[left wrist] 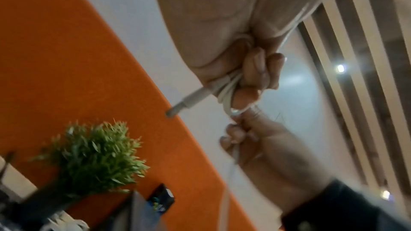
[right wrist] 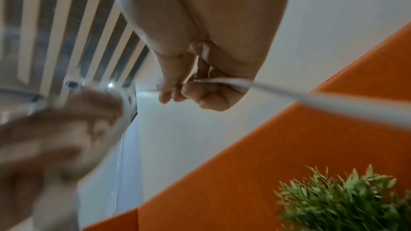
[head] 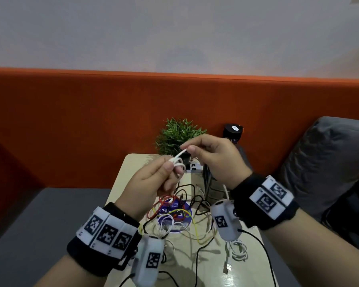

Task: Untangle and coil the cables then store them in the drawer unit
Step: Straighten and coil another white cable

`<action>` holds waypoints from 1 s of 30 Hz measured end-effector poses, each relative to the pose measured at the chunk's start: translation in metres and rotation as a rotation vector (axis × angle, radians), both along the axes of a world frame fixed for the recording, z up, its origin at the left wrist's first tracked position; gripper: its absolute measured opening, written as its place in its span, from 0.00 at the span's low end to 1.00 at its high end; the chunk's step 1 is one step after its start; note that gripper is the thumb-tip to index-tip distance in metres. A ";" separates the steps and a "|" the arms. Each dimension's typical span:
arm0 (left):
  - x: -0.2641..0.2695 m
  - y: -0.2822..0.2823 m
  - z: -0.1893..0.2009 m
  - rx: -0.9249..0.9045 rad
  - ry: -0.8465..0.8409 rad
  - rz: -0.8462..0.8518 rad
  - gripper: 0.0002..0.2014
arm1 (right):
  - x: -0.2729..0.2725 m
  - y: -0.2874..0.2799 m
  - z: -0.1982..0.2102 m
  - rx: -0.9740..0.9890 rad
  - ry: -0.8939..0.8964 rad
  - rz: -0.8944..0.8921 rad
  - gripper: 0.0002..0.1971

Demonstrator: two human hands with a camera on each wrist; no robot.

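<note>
Orange panel behind, beige tabletop [head: 131, 175] below. Left hand [head: 153, 181] is raised over it, fingers curled round small loops of white cable [head: 177, 162]. Right hand [head: 214, 158], just beside, pinches the same cable's strand. Loose cables [head: 182, 216] sprawl beneath; further right stands what looks like the drawer unit [head: 210, 187].

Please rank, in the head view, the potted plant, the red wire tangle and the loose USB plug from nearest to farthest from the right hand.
From the right hand:
1. Potted plant, just beyond and left of its fingers.
2. Red wire tangle, below, on the table's middle.
3. USB plug, at the near table edge.
</note>
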State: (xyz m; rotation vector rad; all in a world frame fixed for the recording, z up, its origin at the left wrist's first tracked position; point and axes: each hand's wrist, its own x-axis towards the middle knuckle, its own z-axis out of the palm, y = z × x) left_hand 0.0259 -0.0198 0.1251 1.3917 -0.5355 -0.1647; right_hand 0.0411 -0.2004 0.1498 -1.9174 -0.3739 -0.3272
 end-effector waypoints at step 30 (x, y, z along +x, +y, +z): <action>0.003 -0.008 0.016 -0.203 0.085 -0.050 0.16 | -0.010 0.020 -0.019 -0.109 0.024 -0.134 0.08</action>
